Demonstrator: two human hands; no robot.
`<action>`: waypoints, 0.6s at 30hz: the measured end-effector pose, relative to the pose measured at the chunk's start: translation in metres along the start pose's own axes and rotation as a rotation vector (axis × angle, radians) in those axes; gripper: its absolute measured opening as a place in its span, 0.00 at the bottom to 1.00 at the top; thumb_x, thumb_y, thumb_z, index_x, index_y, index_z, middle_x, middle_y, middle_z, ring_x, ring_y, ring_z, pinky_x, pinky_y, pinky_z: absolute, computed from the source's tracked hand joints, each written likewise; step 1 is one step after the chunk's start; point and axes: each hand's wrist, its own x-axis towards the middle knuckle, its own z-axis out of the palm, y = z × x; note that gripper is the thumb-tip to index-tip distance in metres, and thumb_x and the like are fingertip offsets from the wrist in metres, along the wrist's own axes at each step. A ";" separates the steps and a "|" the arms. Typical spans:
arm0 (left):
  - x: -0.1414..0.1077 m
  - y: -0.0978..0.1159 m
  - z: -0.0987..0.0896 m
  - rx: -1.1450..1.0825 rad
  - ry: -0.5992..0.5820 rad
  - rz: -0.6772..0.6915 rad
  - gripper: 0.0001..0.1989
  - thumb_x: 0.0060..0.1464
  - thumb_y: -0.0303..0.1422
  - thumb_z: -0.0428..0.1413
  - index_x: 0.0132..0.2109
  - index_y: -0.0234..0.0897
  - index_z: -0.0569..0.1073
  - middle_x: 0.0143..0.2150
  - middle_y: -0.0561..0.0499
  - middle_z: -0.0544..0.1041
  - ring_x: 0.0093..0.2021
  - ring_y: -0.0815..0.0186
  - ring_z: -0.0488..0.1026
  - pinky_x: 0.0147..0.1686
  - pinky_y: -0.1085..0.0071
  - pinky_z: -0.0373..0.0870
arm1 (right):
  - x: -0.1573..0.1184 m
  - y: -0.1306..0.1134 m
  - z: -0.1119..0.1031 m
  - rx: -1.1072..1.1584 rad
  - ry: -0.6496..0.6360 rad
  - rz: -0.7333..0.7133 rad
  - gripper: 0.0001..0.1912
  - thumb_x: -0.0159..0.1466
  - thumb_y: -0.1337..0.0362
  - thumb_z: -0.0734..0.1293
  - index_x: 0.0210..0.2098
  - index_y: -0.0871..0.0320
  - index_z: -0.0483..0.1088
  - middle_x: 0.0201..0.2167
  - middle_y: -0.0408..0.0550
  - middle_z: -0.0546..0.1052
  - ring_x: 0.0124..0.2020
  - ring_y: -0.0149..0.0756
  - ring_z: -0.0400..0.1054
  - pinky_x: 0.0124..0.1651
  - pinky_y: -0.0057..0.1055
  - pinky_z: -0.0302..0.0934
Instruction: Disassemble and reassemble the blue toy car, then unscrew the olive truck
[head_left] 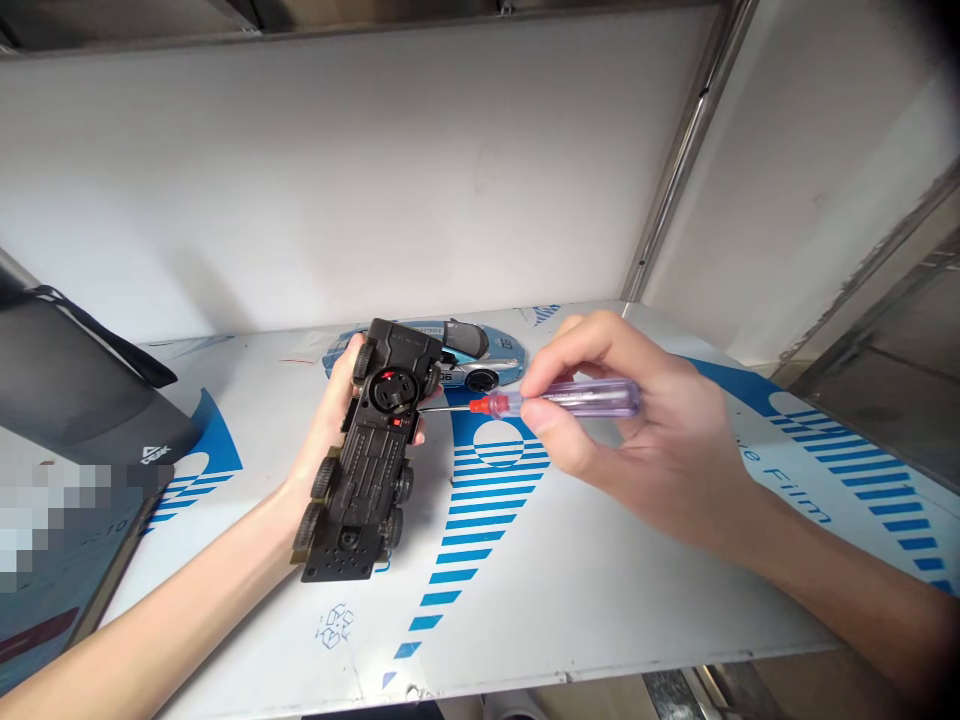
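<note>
Gripping one ribbed black plastic toy-car chassis, left hand curled under it; right hand pinching one translucent purple screwdriver, thin steel shaft at the chassis; one blue-silver toy car lies behind.

Bare, slim forearms stretching back from the fingers to the lower corners of the view, narrowing into the wrists just behind the knuckles. Right hand long and lean, with slender tapering fingers and a smooth back behind them. Left hand narrow, its bare wrist just below the fingers.
</note>
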 end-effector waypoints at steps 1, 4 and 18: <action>0.000 0.001 0.001 0.014 0.007 -0.010 0.30 0.66 0.59 0.56 0.50 0.34 0.83 0.42 0.44 0.86 0.23 0.70 0.73 0.18 0.78 0.69 | 0.000 0.000 0.000 -0.002 -0.005 0.003 0.10 0.67 0.71 0.73 0.38 0.50 0.71 0.35 0.39 0.74 0.34 0.31 0.67 0.38 0.31 0.66; 0.000 0.003 0.000 0.067 0.014 -0.047 0.31 0.68 0.58 0.53 0.51 0.34 0.83 0.38 0.46 0.86 0.23 0.69 0.75 0.18 0.78 0.69 | -0.001 -0.001 0.000 -0.015 -0.023 -0.001 0.09 0.67 0.71 0.72 0.38 0.50 0.70 0.35 0.39 0.74 0.33 0.30 0.67 0.36 0.32 0.64; -0.007 -0.001 0.006 0.181 0.185 -0.088 0.32 0.65 0.62 0.54 0.44 0.35 0.81 0.25 0.50 0.81 0.21 0.65 0.76 0.19 0.75 0.72 | -0.003 0.004 0.005 -0.195 -0.106 -0.154 0.05 0.71 0.67 0.67 0.40 0.50 0.68 0.36 0.43 0.77 0.36 0.36 0.70 0.38 0.38 0.63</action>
